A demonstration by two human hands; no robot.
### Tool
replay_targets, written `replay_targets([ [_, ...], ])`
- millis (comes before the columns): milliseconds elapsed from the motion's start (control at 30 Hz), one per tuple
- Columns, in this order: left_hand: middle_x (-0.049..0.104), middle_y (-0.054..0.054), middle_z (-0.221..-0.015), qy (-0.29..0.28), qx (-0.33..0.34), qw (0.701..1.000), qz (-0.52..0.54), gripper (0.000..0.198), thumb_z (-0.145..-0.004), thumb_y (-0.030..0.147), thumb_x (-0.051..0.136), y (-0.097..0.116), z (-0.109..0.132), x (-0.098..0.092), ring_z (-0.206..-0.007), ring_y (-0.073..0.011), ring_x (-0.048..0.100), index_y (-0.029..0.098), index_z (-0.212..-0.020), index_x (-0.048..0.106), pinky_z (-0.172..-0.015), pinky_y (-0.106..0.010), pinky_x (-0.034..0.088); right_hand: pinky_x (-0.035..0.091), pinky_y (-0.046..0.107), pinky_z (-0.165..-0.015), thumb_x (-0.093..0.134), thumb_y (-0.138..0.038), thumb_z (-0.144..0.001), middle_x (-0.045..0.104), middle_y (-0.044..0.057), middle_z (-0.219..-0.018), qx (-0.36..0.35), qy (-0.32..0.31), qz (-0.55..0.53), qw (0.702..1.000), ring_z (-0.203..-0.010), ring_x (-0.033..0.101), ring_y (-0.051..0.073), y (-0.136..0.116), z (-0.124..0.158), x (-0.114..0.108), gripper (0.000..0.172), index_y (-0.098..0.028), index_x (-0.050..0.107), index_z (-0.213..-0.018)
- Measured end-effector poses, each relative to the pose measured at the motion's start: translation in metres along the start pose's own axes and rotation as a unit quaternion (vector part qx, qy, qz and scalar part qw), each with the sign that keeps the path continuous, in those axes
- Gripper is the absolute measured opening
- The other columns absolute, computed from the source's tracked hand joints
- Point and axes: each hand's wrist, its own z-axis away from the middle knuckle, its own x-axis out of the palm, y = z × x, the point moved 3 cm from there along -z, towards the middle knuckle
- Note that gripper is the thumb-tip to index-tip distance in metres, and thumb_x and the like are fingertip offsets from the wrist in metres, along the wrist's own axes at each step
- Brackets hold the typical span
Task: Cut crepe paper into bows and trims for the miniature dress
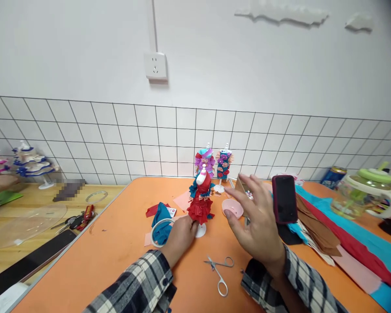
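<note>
The left hand point(180, 237) pinches one little red dress point(200, 208) low on its stand, near the middle of the orange table point(117, 261). The right hand point(257, 221) is open, fingers spread, to the right of the dress and not touching it. One pair of scissors point(211, 263) lies between the arms, toward the near edge. One pink bowl point(230, 206) sits by the right fingers. Two more dresses point(204, 160) stand at the far edge. One phone point(285, 200) is propped toward the right edge. Behind is a white tiled wall point(124, 143) with one socket point(156, 66).
</note>
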Motion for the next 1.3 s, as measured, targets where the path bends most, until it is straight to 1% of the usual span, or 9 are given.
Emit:
replay_targets([
  [100, 0.073, -0.01, -0.086, -0.009, -0.002, 1.0, 0.003, 0.023, -0.088, 0.018, 0.043, -0.002, -0.002, 0.002, -0.076, -0.0198, 0.066, 0.016, -0.083, 0.066, -0.065, -0.025, 0.04, 0.036, 0.053, -0.103, 0.057, -0.02, -0.08, 0.045, 0.009, -0.138, -0.025, -0.077, -0.02, 0.997, -0.129, 0.038, 0.032, 0.011, 0.036, 0.015, 0.035, -0.023, 0.061, -0.115],
  [167, 0.073, -0.011, -0.089, -0.015, -0.009, 1.0, 0.003, 0.025, -0.089, 0.019, 0.042, -0.004, -0.003, 0.003, -0.081, -0.0214, 0.066, 0.016, -0.085, 0.067, -0.068, -0.026, 0.042, 0.044, 0.048, -0.094, 0.055, -0.017, -0.081, 0.057, 0.01, -0.119, -0.028, -0.119, -0.033, 0.992, -0.113, 0.05, 0.027, 0.019, 0.062, 0.026, 0.03, -0.023, 0.063, -0.109],
  [233, 0.073, -0.012, -0.094, -0.022, -0.013, 1.0, 0.002, 0.026, -0.09, 0.021, 0.041, -0.005, -0.004, 0.004, -0.087, -0.0226, 0.066, 0.016, -0.09, 0.067, -0.072, -0.027, 0.043, 0.047, 0.042, -0.085, 0.052, -0.012, -0.081, 0.063, 0.008, -0.101, -0.025, -0.133, -0.035, 0.99, -0.098, 0.056, 0.023, 0.027, 0.082, 0.033, 0.027, -0.021, 0.065, -0.103],
  [333, 0.072, -0.012, -0.096, -0.039, -0.011, 0.999, -0.001, 0.028, -0.091, 0.023, 0.04, -0.001, -0.003, 0.004, -0.088, -0.0237, 0.066, 0.016, -0.098, 0.066, -0.074, -0.028, 0.044, 0.048, 0.04, -0.081, 0.051, -0.011, -0.079, 0.065, 0.008, -0.1, -0.048, -0.124, -0.026, 0.991, -0.091, 0.057, 0.022, 0.026, 0.095, 0.037, 0.038, -0.022, 0.062, -0.114],
  [467, 0.073, -0.011, -0.094, -0.057, -0.007, 0.998, -0.007, 0.026, -0.09, 0.022, 0.041, 0.009, 0.002, 0.002, -0.086, -0.0231, 0.066, 0.017, -0.095, 0.066, -0.074, -0.028, 0.044, 0.039, 0.046, -0.097, 0.05, -0.014, -0.077, 0.062, 0.007, -0.123, -0.103, -0.051, 0.025, 0.993, -0.111, 0.052, 0.025, 0.008, 0.093, 0.037, 0.055, -0.022, 0.051, -0.132],
  [567, 0.073, -0.01, -0.09, -0.066, 0.0, 0.998, -0.008, 0.025, -0.089, 0.021, 0.041, 0.015, 0.004, 0.001, -0.083, -0.0219, 0.066, 0.017, -0.088, 0.066, -0.072, -0.027, 0.045, 0.031, 0.046, -0.103, 0.052, -0.021, -0.08, 0.062, 0.005, -0.124, -0.12, -0.003, 0.044, 0.992, -0.113, 0.049, 0.024, -0.006, 0.088, 0.045, 0.054, -0.022, 0.049, -0.134],
  [800, 0.073, -0.012, -0.096, -0.067, 0.009, 0.998, -0.011, 0.026, -0.089, 0.02, 0.043, 0.012, 0.002, 0.004, -0.091, -0.0245, 0.065, 0.016, -0.095, 0.067, -0.076, -0.029, 0.044, 0.04, 0.039, -0.087, 0.047, -0.013, -0.083, 0.062, 0.008, -0.102, 0.038, 0.137, -0.04, 0.989, -0.099, 0.056, 0.021, 0.018, 0.061, 0.062, 0.029, -0.02, 0.055, -0.11],
  [1100, 0.073, -0.011, -0.087, -0.059, 0.006, 0.998, -0.01, 0.023, -0.087, 0.016, 0.045, 0.013, 0.003, 0.003, -0.082, -0.0219, 0.066, 0.015, -0.083, 0.067, -0.07, -0.025, 0.043, 0.04, 0.037, -0.086, 0.045, -0.01, -0.079, 0.065, 0.006, -0.111, -0.012, 0.115, -0.058, 0.992, -0.099, 0.058, 0.021, 0.019, 0.038, 0.074, 0.042, -0.022, 0.058, -0.117],
  [1300, 0.073, -0.01, -0.087, -0.059, -0.006, 0.998, -0.02, 0.021, -0.086, 0.017, 0.046, 0.013, 0.002, 0.004, -0.082, -0.0224, 0.066, 0.016, -0.083, 0.067, -0.07, -0.026, 0.043, 0.041, 0.037, -0.086, 0.043, -0.009, -0.08, 0.068, 0.006, -0.107, 0.006, 0.119, -0.113, 0.986, -0.098, 0.061, 0.019, 0.021, 0.036, 0.076, 0.033, -0.02, 0.06, -0.106],
])
